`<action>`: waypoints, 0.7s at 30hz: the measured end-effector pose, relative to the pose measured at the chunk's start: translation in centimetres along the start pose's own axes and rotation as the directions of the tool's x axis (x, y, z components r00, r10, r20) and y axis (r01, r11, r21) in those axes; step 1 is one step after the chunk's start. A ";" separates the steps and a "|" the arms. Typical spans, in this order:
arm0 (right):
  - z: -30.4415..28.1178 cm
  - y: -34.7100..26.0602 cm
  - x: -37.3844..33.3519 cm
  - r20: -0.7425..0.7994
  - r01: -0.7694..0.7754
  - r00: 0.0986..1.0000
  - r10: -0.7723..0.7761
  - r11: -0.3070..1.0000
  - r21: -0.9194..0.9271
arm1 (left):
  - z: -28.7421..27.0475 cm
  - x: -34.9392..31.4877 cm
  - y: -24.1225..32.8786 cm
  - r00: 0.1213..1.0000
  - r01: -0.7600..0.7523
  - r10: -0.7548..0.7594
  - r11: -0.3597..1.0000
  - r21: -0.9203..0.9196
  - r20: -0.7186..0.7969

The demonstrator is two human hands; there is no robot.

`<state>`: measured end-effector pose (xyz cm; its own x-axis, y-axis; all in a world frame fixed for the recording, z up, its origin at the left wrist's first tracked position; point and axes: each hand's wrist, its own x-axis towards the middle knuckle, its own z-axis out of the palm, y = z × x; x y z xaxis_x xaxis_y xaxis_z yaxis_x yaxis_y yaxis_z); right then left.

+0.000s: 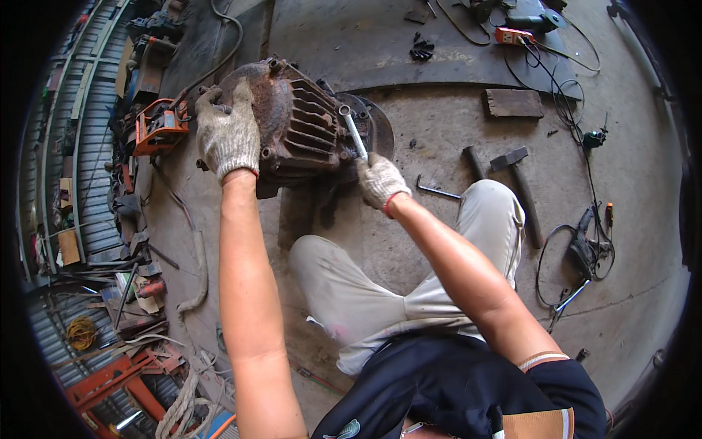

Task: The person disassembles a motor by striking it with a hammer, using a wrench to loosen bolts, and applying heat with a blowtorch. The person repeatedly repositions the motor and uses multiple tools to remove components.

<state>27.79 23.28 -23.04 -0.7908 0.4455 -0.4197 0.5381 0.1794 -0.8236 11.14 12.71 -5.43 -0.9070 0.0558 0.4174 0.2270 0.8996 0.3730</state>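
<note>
1. One rusty finned motor housing (pixel 292 124) lies on the concrete floor (pixel 439 241), just ahead of the person's bent knee; a grey disc (pixel 376 124) shows at its right end.
2. Left hand (pixel 228 132): one knit work glove, palm pressed flat over the housing's upper left rim, fingers curled over the edge. It grips the casting and holds no tool.
3. Right hand (pixel 380 179): one knit glove with a red cuff, closed around the lower end of one silver wrench (pixel 354 133).
4. The wrench runs up and left from the fist; its ring end sits against the housing's right face, near the disc. The fastener under it cannot be made out.
5. One hex key (pixel 437 191), L-shaped, lies on the floor just right of the right hand, not touching it.
6. Hammers counted: two. One large hammer (pixel 521 190) lies beside the knee, and one smaller hammer (pixel 474 159) lies to its left.
7. One wooden block (pixel 514 103) lies farther out, well apart from the hands.
8. One power tool (pixel 583 252) with a coiled black cable lies at right.
9. One orange machine (pixel 159 126) stands just left of the housing, near the left hand.
10. One orange multimeter (pixel 510 36) lies at the top, with leads trailing from it.
</note>
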 end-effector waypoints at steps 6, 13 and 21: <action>-2.1 0.4 1.1 0.132 0.000 0.991 0.017 0.991 -0.131 | -0.4 -0.2 0.2 1.000 0.015 -0.014 0.999 -0.043 0.028; -5.8 0.2 2.5 0.402 -0.205 0.889 0.219 0.976 -0.079 | -0.9 -0.6 0.1 0.997 0.035 -0.030 0.997 -0.070 0.071; -5.7 -0.2 1.9 0.405 -0.212 0.901 0.155 0.972 0.099 | -0.6 -0.5 -0.1 0.999 -0.037 0.037 0.999 0.012 -0.016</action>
<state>27.85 29.12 -21.50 -0.7471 0.0744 -0.6606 0.6620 -0.0069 -0.7495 11.74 12.34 -5.18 -0.8922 0.0826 0.4439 0.2564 0.9020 0.3473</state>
